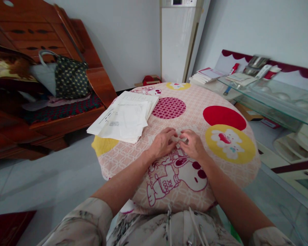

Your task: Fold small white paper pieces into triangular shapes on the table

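Note:
My left hand [165, 142] and my right hand [193, 144] meet over the middle of the round table. Curled fingers on both sides pinch a small whitish piece [178, 136] between the fingertips. It looks thin like paper, but blur and the fingers hide its exact kind. Beneath my hands is a pink patterned tablecloth [138, 164] with cartoon figures and coloured circles. To the left of my left hand lies a loose stack of white paper sheets [123, 116], some with print on them.
A wooden bench [64, 124] with a dark patterned bag [70, 77] stands at the left. On the right is a glass shelf [274, 99] carrying metal containers and small items. A pile of papers [205, 75] sits beyond the table's far right edge, near a tall white cabinet unit [177, 41].

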{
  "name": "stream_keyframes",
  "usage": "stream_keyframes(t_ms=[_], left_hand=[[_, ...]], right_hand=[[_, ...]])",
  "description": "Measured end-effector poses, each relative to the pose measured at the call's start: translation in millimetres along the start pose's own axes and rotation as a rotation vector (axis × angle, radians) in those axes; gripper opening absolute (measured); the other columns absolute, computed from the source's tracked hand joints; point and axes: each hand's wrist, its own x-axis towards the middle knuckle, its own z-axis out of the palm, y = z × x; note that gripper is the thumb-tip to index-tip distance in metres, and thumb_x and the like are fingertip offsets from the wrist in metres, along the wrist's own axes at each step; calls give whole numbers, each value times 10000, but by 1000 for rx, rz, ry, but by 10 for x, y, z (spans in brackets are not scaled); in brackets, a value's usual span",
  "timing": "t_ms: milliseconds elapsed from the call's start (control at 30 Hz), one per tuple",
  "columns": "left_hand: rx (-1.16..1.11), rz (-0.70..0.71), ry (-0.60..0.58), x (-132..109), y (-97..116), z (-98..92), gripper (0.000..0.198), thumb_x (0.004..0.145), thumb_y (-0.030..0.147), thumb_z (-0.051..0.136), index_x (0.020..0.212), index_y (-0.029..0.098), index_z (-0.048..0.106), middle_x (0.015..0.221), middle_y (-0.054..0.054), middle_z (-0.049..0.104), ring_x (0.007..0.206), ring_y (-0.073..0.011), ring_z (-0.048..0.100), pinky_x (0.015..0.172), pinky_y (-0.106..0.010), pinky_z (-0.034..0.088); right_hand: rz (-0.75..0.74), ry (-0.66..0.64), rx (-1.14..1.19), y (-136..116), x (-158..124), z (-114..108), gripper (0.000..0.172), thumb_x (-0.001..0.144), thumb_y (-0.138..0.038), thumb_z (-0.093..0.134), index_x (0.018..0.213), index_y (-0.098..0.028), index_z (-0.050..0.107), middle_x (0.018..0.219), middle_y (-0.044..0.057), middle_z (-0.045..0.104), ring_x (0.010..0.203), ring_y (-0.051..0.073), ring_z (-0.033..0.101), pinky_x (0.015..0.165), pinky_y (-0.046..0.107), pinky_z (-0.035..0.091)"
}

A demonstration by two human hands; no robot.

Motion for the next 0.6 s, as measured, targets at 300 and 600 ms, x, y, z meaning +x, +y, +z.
stream_keyframes(t_ms=[300,600], left_hand=[[222,172,-98,-32,-88,-60,335,792,-19,490,1047,157,618,1443,-170,530,1320,-261,561,1070,-452,517],[307,134,-80,1,-157,23,252,779,-37,483,859,143,639,1350,-177,619,1212,-255,644,1002,-399,565]], right_hand=[[20,-14,112,12,-25,-103,263,720,-86,563,939,-191,666,1018,104,719,982,251,669,885,384,521],[-27,-36,143,156,-46,-200,243,676,-46,553,804,-203,687,1014,96,737,985,235,694,863,364,533]])
